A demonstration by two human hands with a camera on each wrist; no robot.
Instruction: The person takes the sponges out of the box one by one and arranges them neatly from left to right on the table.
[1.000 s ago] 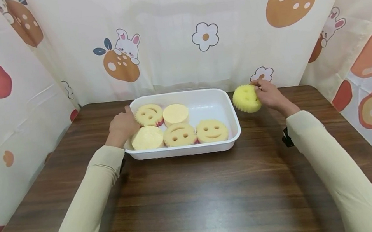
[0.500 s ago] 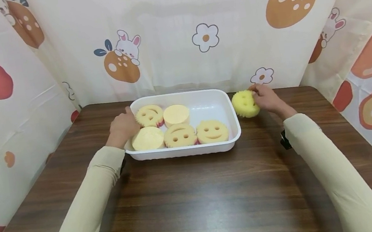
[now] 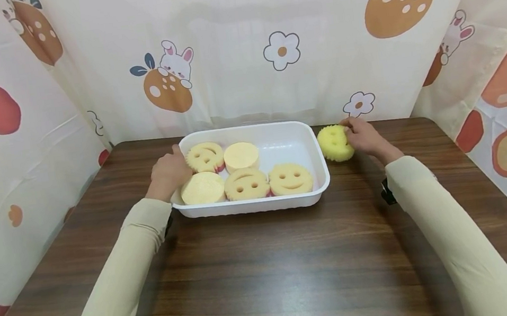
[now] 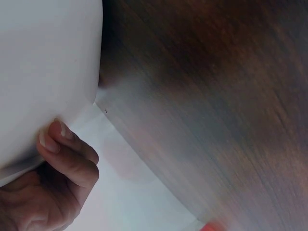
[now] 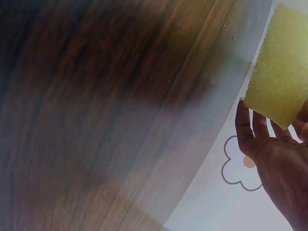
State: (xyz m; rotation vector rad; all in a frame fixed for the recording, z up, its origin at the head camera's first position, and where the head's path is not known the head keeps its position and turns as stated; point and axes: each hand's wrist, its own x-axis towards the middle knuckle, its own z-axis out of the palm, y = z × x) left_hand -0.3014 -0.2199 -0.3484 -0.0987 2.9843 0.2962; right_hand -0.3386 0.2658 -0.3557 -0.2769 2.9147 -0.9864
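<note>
At its left end, the white tray point(image 3: 250, 206) is gripped by the left hand point(image 3: 168, 175); in the left wrist view that hand's point(image 4: 62, 178) curled fingers press on the tray's outer wall point(image 4: 48, 62). Just right of the tray, the right hand point(image 3: 367, 138) holds a bright yellow scalloped sponge point(image 3: 334, 143) with a face cut in it. The right wrist view shows the sponge point(image 5: 279, 67) edge-on, between the fingers and thumb of the right hand point(image 5: 279, 163). Several pale round sponges, such as the smiling one point(image 3: 290, 179), lie in the tray.
The dark wooden table point(image 3: 273, 273) carries the tray near its back edge. A patterned curtain point(image 3: 226, 23) hangs close behind it, with more fabric at the left and right sides.
The right hand has lowered the yellow sponge slightly beside the tray. The left hand keeps its place on the tray, and the sponges in it look the same.
</note>
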